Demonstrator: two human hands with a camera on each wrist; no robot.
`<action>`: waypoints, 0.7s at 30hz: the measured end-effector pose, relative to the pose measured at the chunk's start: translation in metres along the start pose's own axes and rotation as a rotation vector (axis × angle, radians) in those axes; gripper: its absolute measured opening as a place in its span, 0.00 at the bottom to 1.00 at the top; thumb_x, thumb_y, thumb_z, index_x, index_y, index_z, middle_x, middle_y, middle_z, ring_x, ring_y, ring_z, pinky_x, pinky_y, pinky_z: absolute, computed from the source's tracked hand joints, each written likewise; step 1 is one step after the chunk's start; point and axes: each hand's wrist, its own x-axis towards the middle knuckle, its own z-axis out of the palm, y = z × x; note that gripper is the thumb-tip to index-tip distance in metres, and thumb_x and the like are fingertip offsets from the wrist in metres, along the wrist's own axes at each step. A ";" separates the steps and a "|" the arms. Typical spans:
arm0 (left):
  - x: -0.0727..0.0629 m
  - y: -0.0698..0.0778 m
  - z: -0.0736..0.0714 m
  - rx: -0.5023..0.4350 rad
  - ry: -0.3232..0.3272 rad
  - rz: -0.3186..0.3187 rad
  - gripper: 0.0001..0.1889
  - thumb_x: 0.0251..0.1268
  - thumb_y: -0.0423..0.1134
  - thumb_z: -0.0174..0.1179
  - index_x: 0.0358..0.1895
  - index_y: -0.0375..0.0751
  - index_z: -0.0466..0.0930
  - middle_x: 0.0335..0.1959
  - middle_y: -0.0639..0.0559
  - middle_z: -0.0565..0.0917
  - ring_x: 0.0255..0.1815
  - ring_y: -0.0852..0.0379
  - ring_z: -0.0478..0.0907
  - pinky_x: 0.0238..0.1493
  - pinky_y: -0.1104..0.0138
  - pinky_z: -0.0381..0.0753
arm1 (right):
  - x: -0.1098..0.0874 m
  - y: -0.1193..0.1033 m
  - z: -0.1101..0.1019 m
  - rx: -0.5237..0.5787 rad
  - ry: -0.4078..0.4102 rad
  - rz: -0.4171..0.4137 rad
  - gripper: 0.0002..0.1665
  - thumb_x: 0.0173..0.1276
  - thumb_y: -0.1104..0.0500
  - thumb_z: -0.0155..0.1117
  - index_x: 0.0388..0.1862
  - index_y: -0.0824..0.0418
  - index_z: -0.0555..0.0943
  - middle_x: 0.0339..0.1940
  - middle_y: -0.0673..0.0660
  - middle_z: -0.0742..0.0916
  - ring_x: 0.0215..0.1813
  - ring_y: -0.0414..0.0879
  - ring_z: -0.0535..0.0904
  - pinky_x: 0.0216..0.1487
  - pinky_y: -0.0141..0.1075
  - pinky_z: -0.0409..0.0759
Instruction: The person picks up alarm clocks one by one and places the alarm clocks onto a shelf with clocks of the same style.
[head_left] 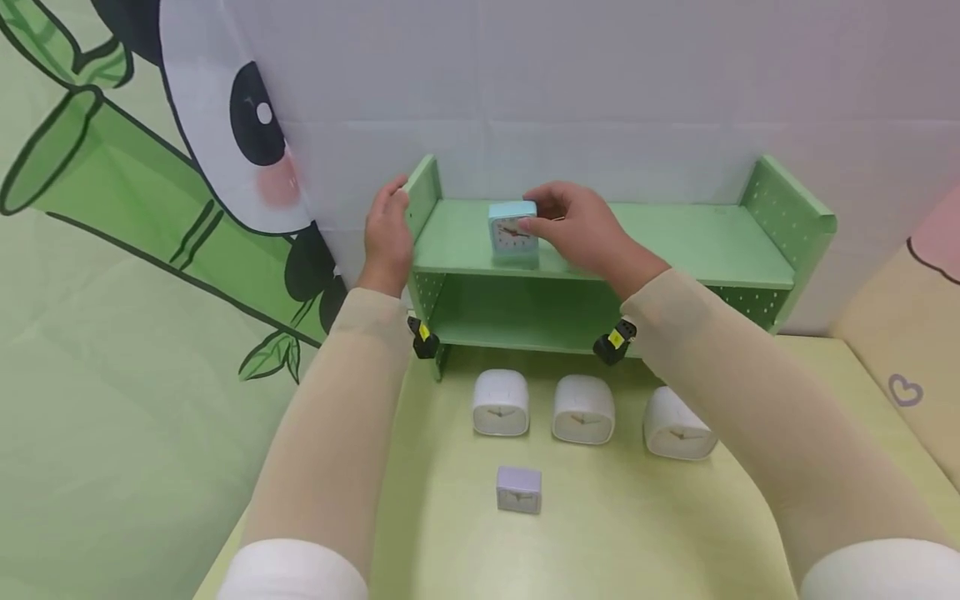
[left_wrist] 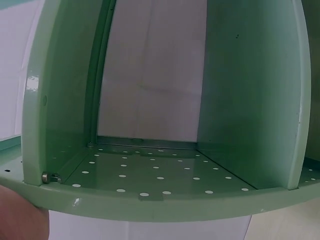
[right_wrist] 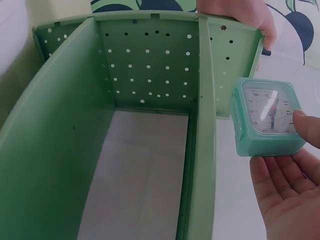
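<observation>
My right hand (head_left: 581, 225) pinches a small light-blue alarm clock (right_wrist: 267, 120), thumb over the front and fingers behind and under it. The clock is upright at the left part of the top board of a green shelf (head_left: 675, 237); whether its base touches the board I cannot tell. My left hand (head_left: 387, 237) holds the upper edge of the shelf's left side panel (right_wrist: 150, 60), a finger bent over the panel's corner. In the left wrist view only a bit of that hand (left_wrist: 22, 215) shows at the lower left.
On the yellow-green table (head_left: 600, 533) before the shelf stand three white clocks, a left one (head_left: 500, 402), a middle one (head_left: 583, 408) and a right one (head_left: 678, 425) partly behind my right sleeve. A small purple clock (head_left: 519, 489) sits nearer. A printed cloth (head_left: 600, 83) hangs behind.
</observation>
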 end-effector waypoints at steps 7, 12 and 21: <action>-0.001 0.003 -0.002 -0.005 -0.001 -0.017 0.25 0.85 0.55 0.36 0.79 0.62 0.63 0.77 0.58 0.64 0.72 0.57 0.62 0.72 0.56 0.61 | 0.022 -0.020 -0.002 -0.080 -0.006 0.028 0.28 0.77 0.51 0.65 0.71 0.57 0.74 0.60 0.53 0.82 0.60 0.44 0.77 0.59 0.41 0.76; -0.001 0.004 -0.001 0.006 -0.003 -0.027 0.26 0.85 0.56 0.36 0.79 0.63 0.63 0.76 0.58 0.65 0.70 0.56 0.64 0.70 0.56 0.63 | 0.031 -0.029 -0.002 -0.113 -0.010 0.046 0.29 0.77 0.50 0.64 0.73 0.57 0.73 0.62 0.53 0.82 0.62 0.44 0.77 0.60 0.38 0.76; 0.000 0.001 -0.004 0.001 -0.005 -0.016 0.26 0.84 0.56 0.36 0.79 0.62 0.63 0.75 0.55 0.66 0.68 0.52 0.66 0.67 0.55 0.65 | 0.039 -0.028 0.006 -0.116 0.004 0.077 0.29 0.78 0.51 0.63 0.73 0.57 0.72 0.63 0.54 0.81 0.63 0.44 0.76 0.61 0.38 0.76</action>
